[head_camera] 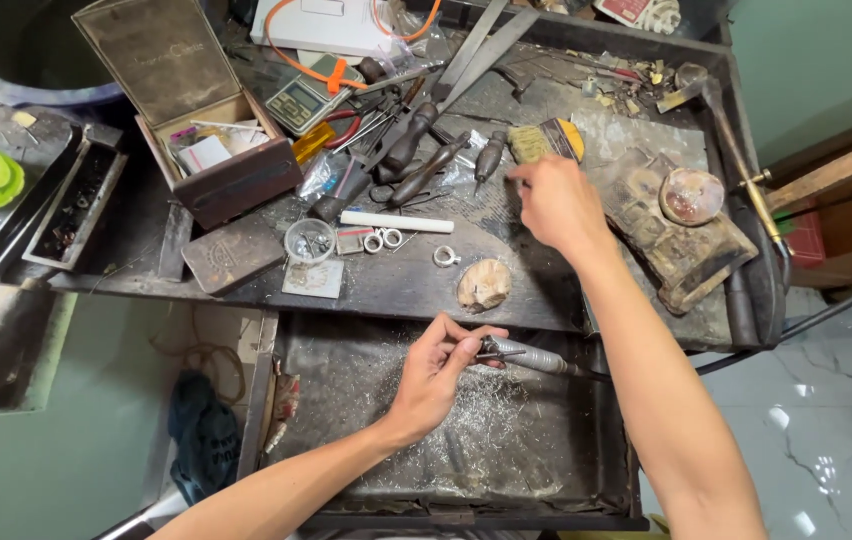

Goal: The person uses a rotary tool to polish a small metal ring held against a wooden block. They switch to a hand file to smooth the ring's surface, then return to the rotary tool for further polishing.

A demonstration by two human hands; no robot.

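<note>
My left hand [438,372] grips a metal rotary handpiece [531,355] over the open drawer [346,400], its cable running off to the right. My right hand [553,203] reaches across the dark workbench [386,285], fingers pinched near a small brush [529,143] with a yellow handle; whether it holds something is unclear. Silver rings [447,257] lie on the bench just left of that hand, beside a white stick [398,222]. A worn wooden peg [485,284] juts out at the bench's front edge.
Several dark-handled gravers [426,165] and pliers lie at centre back. An open box [208,150], a pocket scale [304,100], a small round tin [310,240], a hammer [731,130] and a domed block [691,195] crowd the bench. Metal filings cover the drawer floor.
</note>
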